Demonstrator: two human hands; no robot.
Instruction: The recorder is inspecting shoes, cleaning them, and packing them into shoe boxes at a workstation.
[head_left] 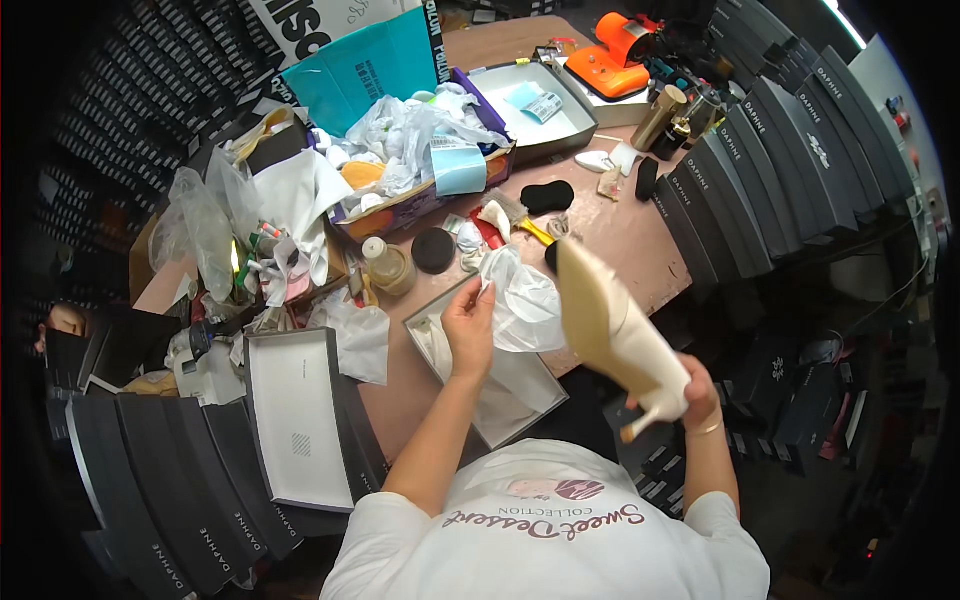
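Observation:
My right hand (pixel 690 390) grips a cream high-heeled shoe (pixel 610 320) at its heel end, sole up, with the pointed toe aimed away toward the table. My left hand (pixel 470 320) pinches a crumpled clear plastic bag (pixel 525 300) next to the shoe. Both are held over an open grey shoebox (pixel 545 395) lined with white paper at the table's near edge. Another cream shoe (pixel 432 338) lies in that box, partly hidden by my left forearm.
A grey box lid (pixel 300 415) lies to the left. A cardboard box (pixel 415 200) full of white wrapping, a small bottle (pixel 385 265), a black round sponge (pixel 433 250), a brush (pixel 520 215) and an orange tape dispenser (pixel 612 55) crowd the table. Stacked dark shoeboxes (pixel 770 160) line the right.

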